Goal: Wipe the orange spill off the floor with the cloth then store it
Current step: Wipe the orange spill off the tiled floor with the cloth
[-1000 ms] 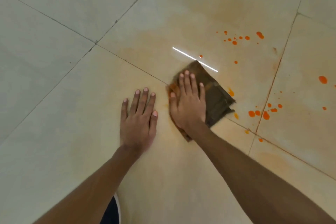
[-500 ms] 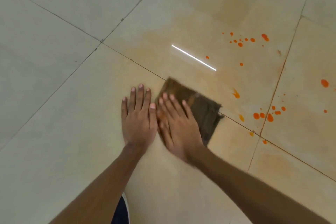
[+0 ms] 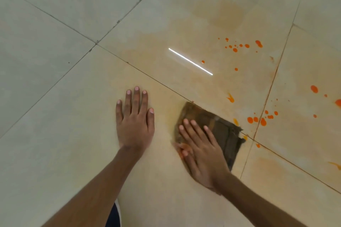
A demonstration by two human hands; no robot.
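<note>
A folded brown cloth lies flat on the pale tiled floor. My right hand presses down on its near left part with the fingers spread, hiding that part of the cloth. My left hand rests flat on the bare tile to the left, about a hand's width from the cloth, holding nothing. Orange spill drops sit just right of the cloth near a grout line. More orange drops lie farther back, and others at the far right. A faint orange smear covers the tiles around the cloth.
Dark grout lines cross the floor. A bright white light reflection streaks the tile beyond the cloth. A bit of dark clothing shows at the bottom edge between my forearms.
My right hand slid the cloth back toward me and leftward, then to the right, away from my left hand. My left hand stayed planted on the tile.
</note>
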